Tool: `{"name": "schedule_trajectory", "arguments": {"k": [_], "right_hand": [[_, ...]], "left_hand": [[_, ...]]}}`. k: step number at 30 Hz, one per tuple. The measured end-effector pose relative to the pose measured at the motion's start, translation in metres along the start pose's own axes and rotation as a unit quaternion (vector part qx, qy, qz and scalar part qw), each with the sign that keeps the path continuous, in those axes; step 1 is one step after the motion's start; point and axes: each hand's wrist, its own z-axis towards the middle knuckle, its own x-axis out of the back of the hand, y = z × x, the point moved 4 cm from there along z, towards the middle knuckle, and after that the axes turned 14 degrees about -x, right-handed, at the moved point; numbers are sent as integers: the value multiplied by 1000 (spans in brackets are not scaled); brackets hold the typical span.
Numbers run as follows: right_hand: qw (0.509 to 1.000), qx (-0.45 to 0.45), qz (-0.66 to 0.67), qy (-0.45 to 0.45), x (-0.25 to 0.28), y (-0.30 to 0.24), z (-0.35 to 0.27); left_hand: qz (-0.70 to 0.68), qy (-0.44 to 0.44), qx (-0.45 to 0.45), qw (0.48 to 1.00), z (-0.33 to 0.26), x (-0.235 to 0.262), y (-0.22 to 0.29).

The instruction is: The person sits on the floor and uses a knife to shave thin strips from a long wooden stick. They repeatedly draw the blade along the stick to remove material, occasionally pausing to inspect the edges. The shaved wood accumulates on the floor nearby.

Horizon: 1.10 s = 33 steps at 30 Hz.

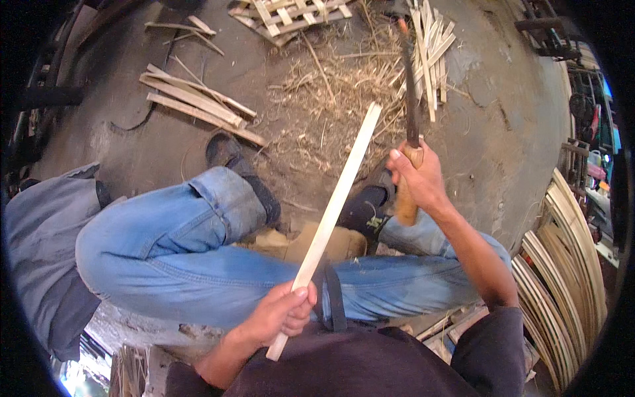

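Observation:
My left hand (281, 316) is closed round the lower part of a pale, flat bamboo strip (337, 198). The strip slants up and away to the right, its far end over the shavings. In my right hand (421, 173) is the wooden handle of a long, dark-bladed knife (411, 92), held nearly upright with the blade pointing away from me. Blade and strip are apart, the knife standing to the right of the strip's far end. Below my fist the rounded butt of the handle shows.
Shavings (331, 92) litter the floor ahead. Split strips (192, 99) lie at left, more strips (433, 53) at far right. A woven slat piece (291, 16) sits at the back. Long bent strips (562, 278) stack on my right. Grey cloth (49, 245) hangs beside my left knee.

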Motion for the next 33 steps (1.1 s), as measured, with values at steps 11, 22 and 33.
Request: {"name": "schedule_trajectory", "arguments": {"k": [11,22,33], "right_hand": [[994,32,98,-39,-33,-45,22],[804,304,-502,-99,-46,6,-141],[847,244,-472,-39,-33,18,-103]], "left_hand": [[87,-22,-17,996,-10,5,2],[52,53,-31,997,6,1,12],[24,44,-41,998,4,1,14]]}}
